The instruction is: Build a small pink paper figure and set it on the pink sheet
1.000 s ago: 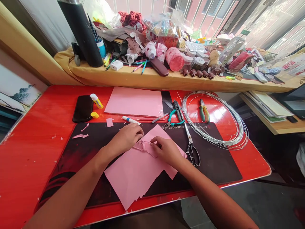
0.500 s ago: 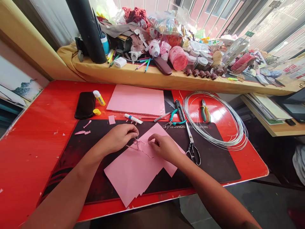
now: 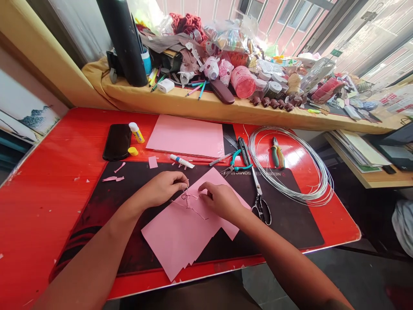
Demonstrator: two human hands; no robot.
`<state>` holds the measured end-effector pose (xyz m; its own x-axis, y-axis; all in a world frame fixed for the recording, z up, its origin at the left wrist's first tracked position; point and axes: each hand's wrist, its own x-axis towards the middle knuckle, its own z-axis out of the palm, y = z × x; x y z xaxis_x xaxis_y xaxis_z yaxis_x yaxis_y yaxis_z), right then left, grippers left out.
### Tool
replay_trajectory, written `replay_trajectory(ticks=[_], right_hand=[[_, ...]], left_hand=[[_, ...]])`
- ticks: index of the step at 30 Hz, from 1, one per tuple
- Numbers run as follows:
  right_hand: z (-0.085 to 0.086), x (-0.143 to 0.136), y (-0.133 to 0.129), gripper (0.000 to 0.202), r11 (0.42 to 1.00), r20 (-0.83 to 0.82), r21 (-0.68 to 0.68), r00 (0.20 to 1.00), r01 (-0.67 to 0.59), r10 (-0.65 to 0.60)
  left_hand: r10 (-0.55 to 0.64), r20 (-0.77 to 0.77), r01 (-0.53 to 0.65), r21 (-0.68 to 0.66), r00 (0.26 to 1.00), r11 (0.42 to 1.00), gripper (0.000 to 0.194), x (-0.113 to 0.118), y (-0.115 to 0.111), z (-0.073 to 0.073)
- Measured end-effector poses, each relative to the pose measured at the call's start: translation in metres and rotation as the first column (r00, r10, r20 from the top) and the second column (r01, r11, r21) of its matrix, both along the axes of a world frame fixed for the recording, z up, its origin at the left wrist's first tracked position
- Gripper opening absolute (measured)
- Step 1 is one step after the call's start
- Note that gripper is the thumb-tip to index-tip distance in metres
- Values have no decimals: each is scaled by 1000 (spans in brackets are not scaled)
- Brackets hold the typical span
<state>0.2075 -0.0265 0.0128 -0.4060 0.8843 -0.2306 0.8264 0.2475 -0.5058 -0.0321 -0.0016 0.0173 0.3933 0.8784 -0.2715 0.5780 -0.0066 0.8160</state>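
Lower centre of frame: overlapping sheets of flat pink paper, set at an angle on a black desk mat with red patterning. Centre: thin bent-wire figure partly wrapped in pink, slender limbs spread, over the sheets; contact with paper impossible to tell. Left of centre: left hand, thumb and forefinger closed in a pinch on the figure's upper end. Right of centre: right hand, fingers curled, fingertips just beside the figure; any grip on a limb impossible to tell. Farther right: silver-bladed scissors with dark handles. Beyond, near centre: slim white tube with blue band; teal-handled pliers. Mid-right: large coil of silvery wire, green-and-yellow-handled pliers within. Mid-left: yellow-and-white glue stick, beside a flat black phone. Upper frame: crowded ledge draped in ochre cloth.
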Motion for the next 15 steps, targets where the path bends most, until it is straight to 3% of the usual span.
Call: replay_trajectory(ticks=[15], right_hand=[[-4, -1, 2, 14, 999, -62, -30, 998, 13, -15]], left_hand=[[-20, 39, 21, -28, 999, 999, 21, 1, 2, -5]])
